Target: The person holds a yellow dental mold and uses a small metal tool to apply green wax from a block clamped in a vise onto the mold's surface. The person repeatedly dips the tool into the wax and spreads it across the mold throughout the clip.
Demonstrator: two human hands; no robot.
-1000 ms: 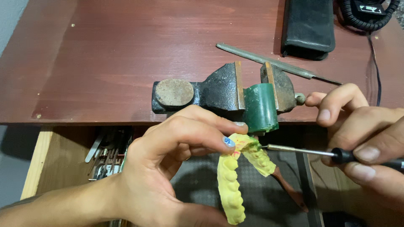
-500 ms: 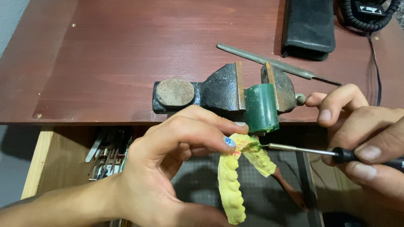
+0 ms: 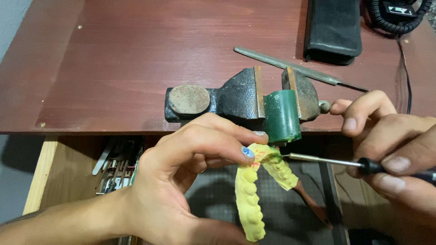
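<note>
Head view only. Left hand [image 3: 181, 181] pinches a yellow dental cast [image 3: 252, 199], a horseshoe-shaped arch of teeth, at its curved front end, thumb and fingertips closed tight on it; the two limbs of the arch hang toward the camera, below the desk edge. Right hand [image 3: 390, 149] grips a thin metal pick with a black handle [image 3: 336, 162], fingers wrapped firmly round the handle, shaft roughly level and pointing left. Pick tip touches the cast's front end, at a spot with green and pink staining, just beside the left thumb. Both sit directly under a green cylindrical block [image 3: 281, 115], which is clamped upright between the jaws of a small dark bench vise [image 3: 227, 97]; cast looks close to the block's lower end, contact unclear. Vise sits at the near edge of a reddish-brown wooden desk [image 3: 113, 59]. Behind the vise on the desk: a long round metal file [image 3: 290, 66] lying diagonally, a black case [image 3: 334, 27], a coiled black cable [image 3: 399, 18] at top right. Below left of the desk edge, an open wooden drawer [image 3: 43, 177] with a pile of metal hand tools [image 3: 116, 168].
</note>
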